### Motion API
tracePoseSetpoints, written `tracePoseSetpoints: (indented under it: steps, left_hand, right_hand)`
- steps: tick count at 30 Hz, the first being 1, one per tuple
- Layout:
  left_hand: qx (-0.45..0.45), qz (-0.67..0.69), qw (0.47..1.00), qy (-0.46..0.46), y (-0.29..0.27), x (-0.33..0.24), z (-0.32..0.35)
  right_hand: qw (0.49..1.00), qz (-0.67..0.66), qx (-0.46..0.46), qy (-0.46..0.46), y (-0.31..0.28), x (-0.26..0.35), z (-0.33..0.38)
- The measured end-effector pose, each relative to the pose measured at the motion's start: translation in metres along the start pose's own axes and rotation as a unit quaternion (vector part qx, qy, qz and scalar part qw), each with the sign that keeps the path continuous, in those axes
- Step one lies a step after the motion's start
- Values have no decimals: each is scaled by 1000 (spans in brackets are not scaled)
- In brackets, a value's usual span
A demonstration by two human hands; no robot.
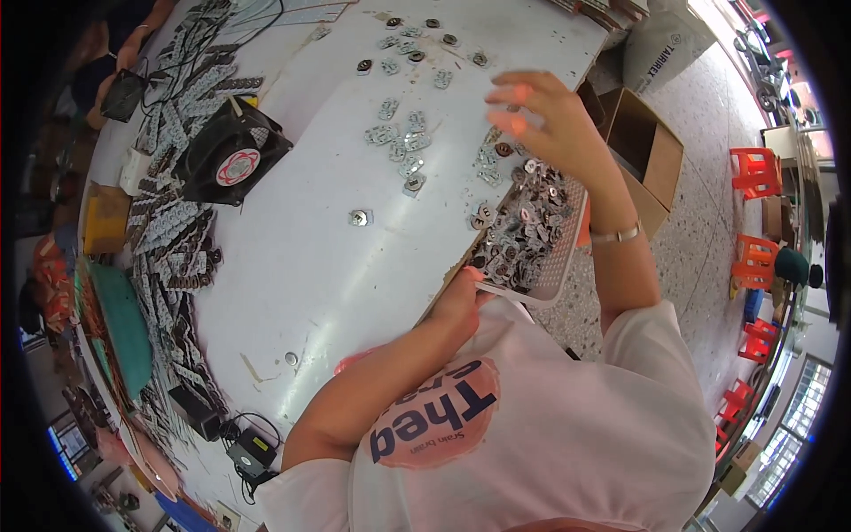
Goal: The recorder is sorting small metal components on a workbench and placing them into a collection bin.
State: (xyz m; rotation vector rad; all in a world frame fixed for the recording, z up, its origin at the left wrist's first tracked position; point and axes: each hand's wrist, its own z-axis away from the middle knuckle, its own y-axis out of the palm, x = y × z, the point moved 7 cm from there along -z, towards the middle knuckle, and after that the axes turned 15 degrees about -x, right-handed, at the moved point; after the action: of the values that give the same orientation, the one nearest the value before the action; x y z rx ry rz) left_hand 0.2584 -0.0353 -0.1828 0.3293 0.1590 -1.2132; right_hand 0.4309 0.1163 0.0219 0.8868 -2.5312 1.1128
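Note:
A white perforated plastic basket (551, 285), heaped with small metal parts (523, 229) with dark round centres, is at the table edge in front of me. My left hand (460, 299) is closed on the basket's near-left corner; part of its fingers is hidden. Above the far end of the basket, my right hand (541, 115) reaches over the table edge with its fingers stretched out, slightly blurred, and nothing visible in them. Beneath and beside it, more of these parts (487, 164) lie on the white table (328, 177). Several others (409, 137) are scattered farther left.
A black fan (235, 155) stands at the table's left, beside piled strips of metal parts (173, 230). A power adapter (253, 450) with cables lies near left. An open cardboard box (651, 151) stands right of the table; red stools (755, 173) are farther right.

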Motion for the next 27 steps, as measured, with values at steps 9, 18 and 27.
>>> tracePoseSetpoints:
  steps: [9, 18, 27]
  left_hand:
    - [6, -28, 1000, 2, 4, -2, 10]
    - [22, -21, 1000, -6, 3, 3, -3]
    - [30, -12, 999, -8, 9, 1, 3]
  right_hand:
    - [999, 39, 1, 23, 112, -67, -90]
    - [974, -15, 212, -81, 131, -42, -66]
    - [906, -100, 407, -61, 72, 16, -23]
